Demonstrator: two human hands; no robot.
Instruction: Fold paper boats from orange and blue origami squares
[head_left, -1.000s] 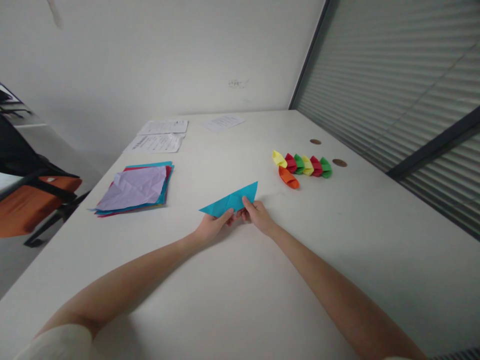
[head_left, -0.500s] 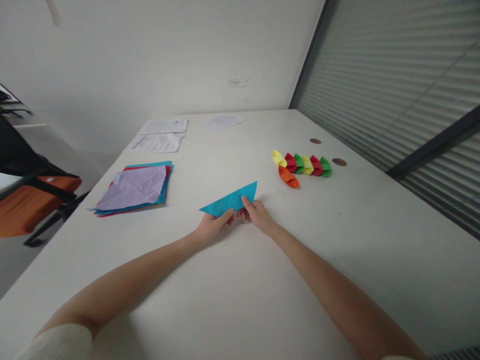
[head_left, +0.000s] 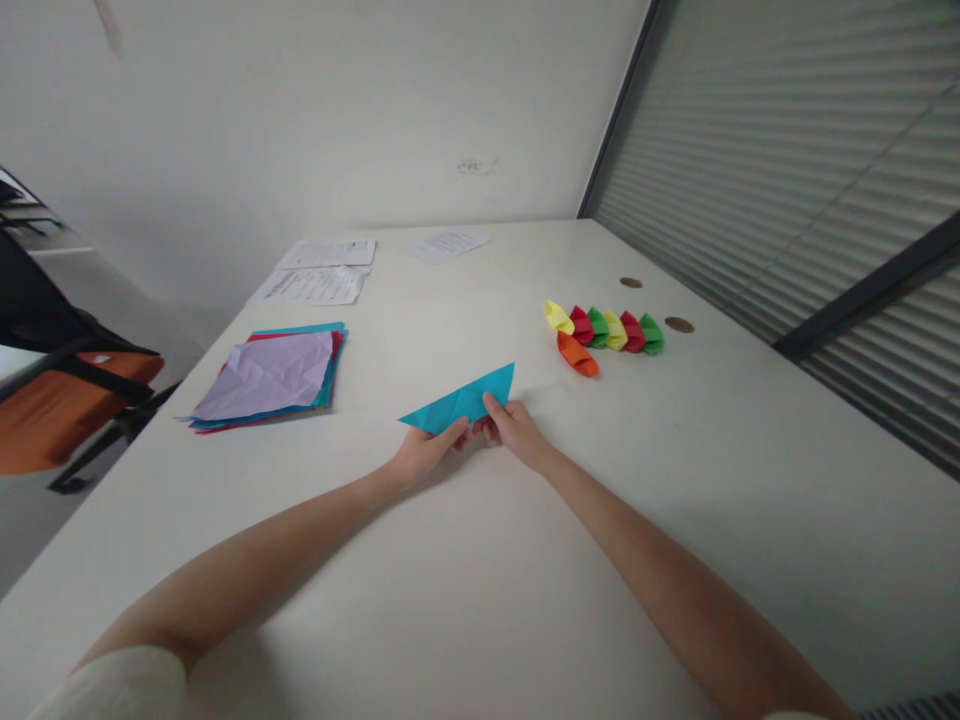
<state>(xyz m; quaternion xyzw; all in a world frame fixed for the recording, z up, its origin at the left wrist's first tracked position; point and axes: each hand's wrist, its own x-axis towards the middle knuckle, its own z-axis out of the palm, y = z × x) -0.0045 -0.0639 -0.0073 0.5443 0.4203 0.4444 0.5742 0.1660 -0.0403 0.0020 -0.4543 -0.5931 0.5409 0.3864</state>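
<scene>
A piece of blue folded paper [head_left: 457,398], long with pointed ends, is held between both hands just above the white table. My left hand [head_left: 427,452] pinches its lower edge, thumb on the near face. On the other side, my right hand [head_left: 516,430] grips it with the thumb pressed flat on the front. The fingers behind the paper are partly hidden. Farther right lies a row of small folded paper pieces [head_left: 615,330] in yellow, red and green. An orange folded paper piece [head_left: 577,355] rests in front of the row's left end.
To the left is a stack of coloured paper sheets [head_left: 274,375], a creased purple one on top. Printed sheets [head_left: 319,284] lie at the table's back left. Two round holes [head_left: 679,325] show near the right edge, beside window blinds [head_left: 810,180]. An orange chair [head_left: 67,410] stands left.
</scene>
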